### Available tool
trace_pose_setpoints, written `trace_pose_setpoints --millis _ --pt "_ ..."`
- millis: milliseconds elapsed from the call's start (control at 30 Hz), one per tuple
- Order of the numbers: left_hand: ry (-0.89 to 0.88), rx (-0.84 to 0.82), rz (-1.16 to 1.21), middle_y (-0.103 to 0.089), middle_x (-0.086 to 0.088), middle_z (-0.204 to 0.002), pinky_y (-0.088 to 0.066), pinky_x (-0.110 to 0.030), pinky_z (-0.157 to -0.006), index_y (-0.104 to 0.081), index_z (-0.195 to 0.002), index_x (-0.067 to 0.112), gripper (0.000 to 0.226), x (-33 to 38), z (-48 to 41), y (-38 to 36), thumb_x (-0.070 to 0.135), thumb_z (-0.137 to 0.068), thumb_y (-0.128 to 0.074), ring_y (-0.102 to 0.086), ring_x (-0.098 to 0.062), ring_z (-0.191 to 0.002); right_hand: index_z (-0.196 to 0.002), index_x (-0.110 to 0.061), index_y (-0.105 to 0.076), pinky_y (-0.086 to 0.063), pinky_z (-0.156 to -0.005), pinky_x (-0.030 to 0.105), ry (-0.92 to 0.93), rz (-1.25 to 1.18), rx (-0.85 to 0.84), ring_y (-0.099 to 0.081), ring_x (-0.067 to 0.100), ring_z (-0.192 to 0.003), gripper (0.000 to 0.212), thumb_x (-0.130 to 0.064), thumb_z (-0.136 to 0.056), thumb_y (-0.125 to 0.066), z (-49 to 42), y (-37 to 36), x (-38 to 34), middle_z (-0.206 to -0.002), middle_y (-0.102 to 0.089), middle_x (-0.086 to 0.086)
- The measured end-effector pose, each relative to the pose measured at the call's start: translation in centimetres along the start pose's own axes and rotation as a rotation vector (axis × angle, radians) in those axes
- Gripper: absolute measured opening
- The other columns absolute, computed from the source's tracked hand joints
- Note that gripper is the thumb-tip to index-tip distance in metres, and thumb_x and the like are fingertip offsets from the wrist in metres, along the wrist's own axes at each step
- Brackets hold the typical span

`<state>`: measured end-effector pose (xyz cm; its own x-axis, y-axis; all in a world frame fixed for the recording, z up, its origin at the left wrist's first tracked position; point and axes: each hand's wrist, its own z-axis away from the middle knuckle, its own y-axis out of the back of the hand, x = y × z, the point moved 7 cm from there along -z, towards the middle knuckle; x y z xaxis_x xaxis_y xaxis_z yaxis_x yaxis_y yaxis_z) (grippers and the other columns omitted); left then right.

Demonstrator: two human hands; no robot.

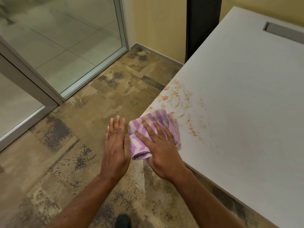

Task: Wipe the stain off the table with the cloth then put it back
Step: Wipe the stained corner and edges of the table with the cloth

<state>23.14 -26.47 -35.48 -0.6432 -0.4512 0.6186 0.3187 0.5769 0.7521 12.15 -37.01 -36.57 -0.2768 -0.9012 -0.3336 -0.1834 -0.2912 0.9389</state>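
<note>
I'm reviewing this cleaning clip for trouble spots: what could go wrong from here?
The striped cloth lies at the table corner, partly over the edge; an outward stroke could drag it onto the carpet.
The right hand presses it with flat fingers rather than gripping, so it may slip or bunch.
The orange stain spreads well beyond the cloth; wiping could smear it wider.
</note>
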Motion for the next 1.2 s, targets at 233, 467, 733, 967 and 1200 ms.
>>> trace_pose_setpoints --millis 233,467,733,967,1200 --pt "-0.037 -0.073 0.027 -0.011 0.001 -0.173 -0.001 -0.032 -0.129 -0.018 -0.163 0.018 0.058 0.8 0.2 -1.3 0.033 -0.109 -0.03 0.003 -0.009 -0.16 -0.158 -0.033 -0.03 -0.002 -0.126 0.047 -0.087 -0.049 0.038 0.004 0.019 -0.158 0.067 -0.028 -0.096 -0.054 3.8 1.0 1.3 -0.171 -0.008 -0.005" --pt "-0.057 -0.128 -0.027 -0.008 0.002 -0.173 0.001 -0.033 -0.129 -0.015 -0.164 0.016 0.058 0.8 0.1 -3.0 0.032 -0.11 -0.031 0.004 -0.011 -0.16 -0.154 -0.028 -0.04 -0.01 -0.125 0.047 -0.316 -0.187 0.185 -0.005 0.013 -0.158 0.067 -0.018 -0.089 -0.054 7.4 2.9 3.9 -0.168 -0.02 -0.011" --pt "-0.058 -0.17 0.002 -0.008 0.005 -0.172 0.005 -0.027 -0.128 -0.016 -0.164 0.022 0.056 0.6 -0.7 -4.2 0.033 -0.11 -0.028 0.006 -0.007 -0.159 -0.158 -0.037 -0.028 -0.021 -0.117 0.057 -0.544 -0.002 0.144 -0.012 0.032 -0.156 0.071 -0.051 -0.088 -0.037 4.8 2.9 4.4 -0.17 -0.018 0.001" --pt "-0.025 -0.132 0.099 -0.013 0.004 -0.172 -0.001 -0.031 -0.129 -0.019 -0.164 0.017 0.054 0.3 -1.0 -3.8 0.025 -0.111 -0.026 0.002 -0.008 -0.16 -0.157 -0.043 -0.028 -0.007 -0.122 0.057 -0.419 0.009 0.073 -0.007 0.036 -0.156 0.074 -0.045 -0.084 -0.042 -0.4 2.4 2.8 -0.171 -0.012 0.004" --pt "0.012 -0.067 0.083 -0.018 0.002 -0.171 -0.006 -0.035 -0.129 -0.024 -0.162 0.012 0.054 0.1 -1.1 -3.3 0.026 -0.11 -0.026 -0.001 -0.006 -0.159 -0.153 -0.031 -0.041 -0.005 -0.124 0.052 -0.247 0.051 0.071 -0.009 0.031 -0.157 0.073 -0.029 -0.081 -0.057 -0.2 1.5 2.1 -0.17 -0.018 0.004"
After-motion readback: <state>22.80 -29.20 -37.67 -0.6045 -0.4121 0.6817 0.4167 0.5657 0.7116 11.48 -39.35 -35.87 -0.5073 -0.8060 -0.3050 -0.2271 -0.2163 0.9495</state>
